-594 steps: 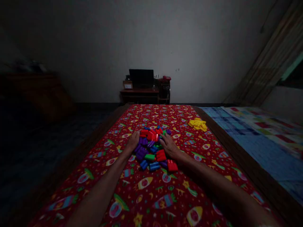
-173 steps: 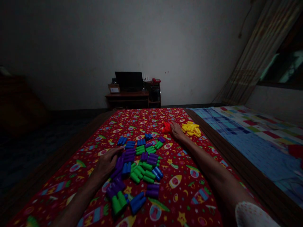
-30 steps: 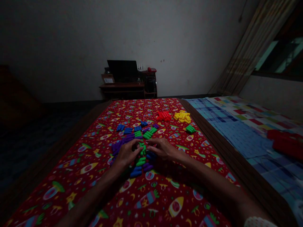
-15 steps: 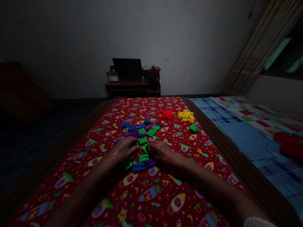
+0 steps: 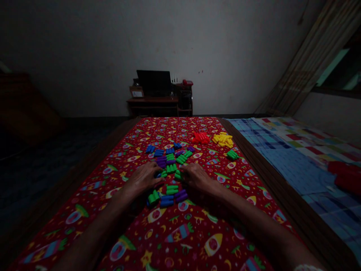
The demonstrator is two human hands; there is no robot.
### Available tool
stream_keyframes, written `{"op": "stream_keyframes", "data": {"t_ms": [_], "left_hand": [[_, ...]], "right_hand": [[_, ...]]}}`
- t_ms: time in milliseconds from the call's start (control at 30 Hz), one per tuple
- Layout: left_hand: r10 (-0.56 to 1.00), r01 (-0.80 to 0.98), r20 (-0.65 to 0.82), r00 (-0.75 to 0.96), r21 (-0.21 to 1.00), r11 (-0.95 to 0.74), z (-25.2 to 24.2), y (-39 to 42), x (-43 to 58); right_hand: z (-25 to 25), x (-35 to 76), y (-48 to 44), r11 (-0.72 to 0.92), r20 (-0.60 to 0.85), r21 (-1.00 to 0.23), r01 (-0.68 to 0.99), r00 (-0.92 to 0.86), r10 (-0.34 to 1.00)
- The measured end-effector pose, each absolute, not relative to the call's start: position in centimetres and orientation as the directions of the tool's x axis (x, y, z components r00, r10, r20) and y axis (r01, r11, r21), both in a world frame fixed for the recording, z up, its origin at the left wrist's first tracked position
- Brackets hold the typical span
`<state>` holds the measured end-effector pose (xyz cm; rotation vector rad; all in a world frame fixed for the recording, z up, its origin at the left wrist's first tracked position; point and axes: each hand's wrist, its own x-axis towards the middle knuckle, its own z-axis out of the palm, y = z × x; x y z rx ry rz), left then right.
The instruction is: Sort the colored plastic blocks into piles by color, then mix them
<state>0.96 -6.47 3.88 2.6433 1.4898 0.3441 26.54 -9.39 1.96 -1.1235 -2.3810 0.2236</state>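
Small peg-shaped plastic pieces in blue, purple and green lie in short side-by-side groups on a red patterned cloth (image 5: 211, 241). My left hand (image 5: 145, 176) is curled at the left of the groups, its thumb and fingers closed round a small green piece (image 5: 163, 174) with some blue beside it. From the other side, my right hand (image 5: 196, 177) pinches a green piece (image 5: 178, 174). Between the hands sits a green group (image 5: 171, 169). Nearer me are another green group (image 5: 172, 189), a blue one (image 5: 167, 201), a purple one (image 5: 181, 195) and a tilted green one (image 5: 153, 197).
Farther right on the cloth are a red pile (image 5: 201, 137), a yellow pile (image 5: 222, 139) and a green group (image 5: 232, 154). A desk (image 5: 152, 100) with a monitor (image 5: 153, 82) stands against the wall. Checked bedding (image 5: 296, 180) lies right.
My right hand has shifted slightly right with a green piece, away from the left hand. The left fingers now surround a green piece. The view has tilted slightly.
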Motion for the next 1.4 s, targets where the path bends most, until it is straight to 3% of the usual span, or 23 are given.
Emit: {"op": "stream_keyframes", "data": {"t_ms": [133,300,467,533,600,667,767,900,1000,1067,1233,1333,1400], "left_hand": [[0.85,0.858,0.169,0.498,0.042,-0.511,3.7,-7.4,1.4],[0.837,0.849,0.152,0.526,-0.042,-0.526,3.8,-8.0,2.0],[0.83,0.852,0.198,0.521,-0.059,-0.521,4.1,-8.3,2.5],[0.843,0.869,0.229,0.487,-0.036,-0.493,4.3,-8.3,2.7],[0.859,0.885,0.252,0.445,0.026,-0.466,4.6,-8.3,3.0],[0.86,0.864,0.286,0.422,0.16,-0.477,4.8,-8.3,3.6],[0.845,0.734,0.361,0.394,0.429,-0.526,4.9,-8.9,5.1],[0.842,0.564,0.374,0.389,0.626,-0.538,5.0,-10.3,7.4],[0.838,0.559,0.378,0.393,0.626,-0.544,5.0,-10.6,7.6],[0.83,0.598,0.398,0.391,0.575,-0.558,4.9,-10.0,6.8],[0.796,0.712,0.483,0.365,0.406,-0.573,5.3,-7.7,3.6],[0.812,0.772,0.493,0.312,0.367,-0.519,5.4,-6.3,1.7],[0.823,0.8,0.494,0.279,0.354,-0.484,4.9,-5.4,0.5]], "right_hand": [[3.7,30.2,-7.8,0.502,0.35,-0.366,0.784,-0.384,0.855],[5.7,37.0,-6.9,0.147,0.295,-0.164,0.976,-0.094,0.951],[5.6,41.4,-7.0,-0.077,0.308,-0.065,0.995,0.094,0.947],[5.8,41.0,-6.9,-0.05,0.368,-0.117,0.992,0.09,0.925],[6.1,39.2,-7.0,0.084,0.393,-0.221,0.972,0.01,0.919],[6.2,36.4,-7.5,0.298,0.392,-0.363,0.883,-0.146,0.908],[5.7,31.6,-9.1,0.558,0.387,-0.564,0.609,-0.401,0.83],[4.9,28.0,-10.7,0.639,0.359,-0.641,0.426,-0.57,0.74],[5.0,29.0,-10.0,0.618,0.363,-0.597,0.512,-0.514,0.777],[5.4,31.3,-8.6,0.548,0.392,-0.557,0.624,-0.384,0.836],[6.2,38.9,-6.0,0.163,0.386,-0.362,0.918,-0.011,0.923],[5.8,41.9,-6.0,-0.067,0.348,-0.21,0.975,0.138,0.927],[5.6,42.6,-6.2,-0.133,0.388,-0.173,0.976,0.191,0.902]]}}
